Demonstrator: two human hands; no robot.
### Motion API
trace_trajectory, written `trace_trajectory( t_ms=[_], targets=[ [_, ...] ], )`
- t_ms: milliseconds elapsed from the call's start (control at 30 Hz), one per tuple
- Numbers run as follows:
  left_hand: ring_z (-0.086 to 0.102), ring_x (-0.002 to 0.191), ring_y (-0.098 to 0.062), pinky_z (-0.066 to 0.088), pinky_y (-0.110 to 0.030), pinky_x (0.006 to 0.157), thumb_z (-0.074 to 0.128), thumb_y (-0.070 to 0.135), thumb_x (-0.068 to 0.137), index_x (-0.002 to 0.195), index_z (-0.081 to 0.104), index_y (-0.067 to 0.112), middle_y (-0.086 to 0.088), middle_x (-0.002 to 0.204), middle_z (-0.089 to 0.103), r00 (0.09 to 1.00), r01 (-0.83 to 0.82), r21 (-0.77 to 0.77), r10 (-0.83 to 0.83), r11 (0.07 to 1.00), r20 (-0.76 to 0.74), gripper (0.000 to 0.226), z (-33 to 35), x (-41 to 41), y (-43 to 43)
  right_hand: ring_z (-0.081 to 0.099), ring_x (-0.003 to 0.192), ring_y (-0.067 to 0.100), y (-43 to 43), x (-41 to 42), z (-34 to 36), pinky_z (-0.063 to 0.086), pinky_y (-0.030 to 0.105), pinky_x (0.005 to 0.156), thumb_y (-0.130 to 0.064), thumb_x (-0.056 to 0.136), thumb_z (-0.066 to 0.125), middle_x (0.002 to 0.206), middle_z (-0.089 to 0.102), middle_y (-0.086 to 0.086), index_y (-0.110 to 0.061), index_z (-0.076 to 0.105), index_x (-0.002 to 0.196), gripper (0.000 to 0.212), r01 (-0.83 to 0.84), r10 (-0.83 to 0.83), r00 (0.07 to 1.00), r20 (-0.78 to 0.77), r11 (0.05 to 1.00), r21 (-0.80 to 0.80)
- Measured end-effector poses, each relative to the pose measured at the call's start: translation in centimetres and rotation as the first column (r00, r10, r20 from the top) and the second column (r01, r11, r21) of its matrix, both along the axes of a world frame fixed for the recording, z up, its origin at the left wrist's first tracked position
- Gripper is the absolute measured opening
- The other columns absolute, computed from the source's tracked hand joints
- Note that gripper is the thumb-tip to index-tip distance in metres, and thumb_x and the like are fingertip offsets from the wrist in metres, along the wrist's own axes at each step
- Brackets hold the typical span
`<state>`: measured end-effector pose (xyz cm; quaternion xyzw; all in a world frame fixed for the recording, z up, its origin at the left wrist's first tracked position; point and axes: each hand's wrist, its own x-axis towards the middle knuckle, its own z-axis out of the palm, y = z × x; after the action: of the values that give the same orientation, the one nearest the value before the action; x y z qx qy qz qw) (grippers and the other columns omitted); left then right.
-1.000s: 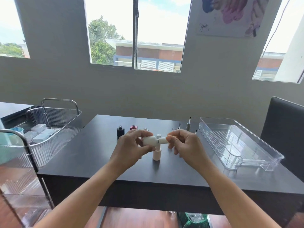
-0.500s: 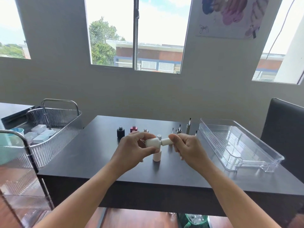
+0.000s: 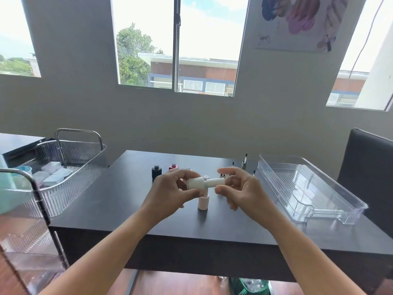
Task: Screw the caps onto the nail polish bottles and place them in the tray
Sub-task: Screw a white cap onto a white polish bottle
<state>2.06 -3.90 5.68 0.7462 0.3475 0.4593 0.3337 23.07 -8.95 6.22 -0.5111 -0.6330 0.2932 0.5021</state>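
My left hand (image 3: 170,194) holds a white nail polish bottle (image 3: 196,183) sideways above the dark table (image 3: 110,201). Its white cap (image 3: 215,181) sits on the neck and points right. My right hand (image 3: 242,192) is at the cap's end with thumb below and index finger above, spread apart and not pinching it. A pale pink bottle (image 3: 203,202) stands on the table just under the held one. Behind my hands stand a black bottle (image 3: 156,171) and a red bottle (image 3: 173,166), both uncapped. The clear plastic tray (image 3: 331,201) lies on the table to the right, with nothing in it.
Several brush caps (image 3: 244,163) stand upright near the tray's far left corner. A wire-basket cart (image 3: 72,158) with small boxes stands at the table's left. A dark chair (image 3: 370,167) is at the right, behind the tray.
My right fingers, pinched on the cap a moment ago, have spread apart off it. The left hand keeps the bottle in about the same place.
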Motion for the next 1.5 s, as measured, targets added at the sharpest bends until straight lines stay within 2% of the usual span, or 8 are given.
trace_trajectory(
  t_ms=[100, 267, 367, 600, 833, 1067, 1267, 1500],
  targets=[
    [0.065, 0.072, -0.005, 0.056, -0.022, 0.046, 0.09, 0.023, 0.068, 0.081, 0.069, 0.057, 0.014, 0.086, 0.068, 1.0, 0.01, -0.011, -0.01, 1.0, 0.011, 0.043, 0.0, 0.1, -0.1, 0.051, 0.04, 0.016, -0.1, 0.1, 0.0, 0.044, 0.023, 0.043, -0.017, 0.089, 0.069, 0.075, 0.075, 0.007, -0.016, 0.067, 0.096, 0.007, 0.003, -0.003, 1.0, -0.002, 1.0, 0.012],
    [0.065, 0.078, -0.009, 0.057, -0.023, 0.048, 0.09, 0.022, 0.069, 0.085, 0.067, 0.063, 0.008, 0.094, 0.066, 0.999, 0.031, 0.012, -0.031, 0.999, 0.013, 0.049, 0.2, 0.3, -0.3, 0.046, 0.03, 0.018, -0.1, 0.0, -0.1, 0.035, 0.017, 0.035, -0.072, 0.081, 0.055, 0.055, 0.071, 0.012, -0.01, 0.068, 0.065, 0.065, 0.054, -0.055, 0.998, -0.009, 0.998, -0.037],
    [0.065, 0.077, -0.008, 0.057, -0.023, 0.047, 0.09, 0.024, 0.068, 0.084, 0.067, 0.063, 0.008, 0.095, 0.065, 1.0, 0.022, 0.012, -0.022, 1.0, -0.003, 0.048, 0.2, 0.1, -0.2, 0.049, 0.031, 0.017, 0.0, 0.2, -0.1, 0.037, 0.017, 0.036, -0.084, 0.075, 0.047, 0.06, 0.073, 0.011, -0.021, 0.073, 0.077, 0.068, 0.032, -0.031, 0.999, 0.018, 0.997, -0.07],
    [0.064, 0.074, -0.006, 0.056, -0.022, 0.046, 0.091, 0.026, 0.066, 0.083, 0.066, 0.063, 0.01, 0.093, 0.064, 1.0, -0.003, 0.018, 0.004, 1.0, -0.015, 0.048, -0.3, 0.0, 0.2, 0.058, 0.04, 0.019, 0.0, 0.7, -0.5, 0.042, 0.018, 0.042, -0.029, 0.087, 0.07, 0.08, 0.076, 0.004, -0.032, 0.064, 0.091, 0.008, 0.001, -0.002, 0.996, 0.084, 1.0, 0.015],
    [0.063, 0.076, -0.005, 0.056, -0.022, 0.046, 0.091, 0.024, 0.067, 0.084, 0.066, 0.065, 0.009, 0.093, 0.062, 1.0, 0.008, 0.039, -0.008, 0.999, -0.018, 0.051, -0.5, 0.3, 0.1, 0.056, 0.039, 0.019, -0.1, 0.5, -0.5, 0.039, 0.012, 0.041, -0.083, 0.079, 0.039, 0.062, 0.073, 0.008, -0.015, 0.066, 0.072, 0.073, 0.069, -0.06, 0.989, 0.133, 0.996, -0.062],
    [0.062, 0.073, -0.003, 0.058, -0.025, 0.046, 0.091, 0.022, 0.067, 0.09, 0.067, 0.051, 0.008, 0.091, 0.062, 0.999, -0.011, 0.049, 0.014, 0.999, -0.047, 0.044, -0.8, 0.2, 0.1, 0.06, 0.042, 0.016, -0.2, 0.4, -0.9, 0.042, 0.015, 0.047, -0.047, 0.09, 0.06, 0.075, 0.073, 0.0, -0.037, 0.059, 0.087, 0.011, 0.026, -0.033, 0.978, 0.204, 0.999, 0.035],
    [0.062, 0.075, -0.007, 0.06, -0.028, 0.051, 0.091, 0.023, 0.068, 0.099, 0.073, 0.04, 0.009, 0.095, 0.062, 0.998, 0.003, 0.06, 0.001, 0.998, -0.067, 0.039, -1.1, 0.4, 0.0, 0.06, 0.04, 0.014, -0.1, 0.3, -1.2, 0.047, 0.025, 0.054, -0.082, 0.082, 0.033, 0.065, 0.073, -0.001, -0.022, 0.065, 0.068, 0.069, 0.109, -0.105, 0.965, 0.242, 0.994, -0.006],
    [0.062, 0.075, -0.006, 0.06, -0.031, 0.048, 0.091, 0.024, 0.068, 0.097, 0.072, 0.04, 0.008, 0.095, 0.063, 0.997, -0.009, 0.058, 0.013, 0.998, -0.074, 0.038, -1.3, 0.1, 0.2, 0.061, 0.043, 0.013, -0.2, 0.3, -1.6, 0.053, 0.033, 0.053, -0.06, 0.088, 0.052, 0.076, 0.072, -0.006, -0.04, 0.054, 0.092, 0.02, 0.039, -0.057, 0.948, 0.312, 0.997, 0.062]
  ],
)
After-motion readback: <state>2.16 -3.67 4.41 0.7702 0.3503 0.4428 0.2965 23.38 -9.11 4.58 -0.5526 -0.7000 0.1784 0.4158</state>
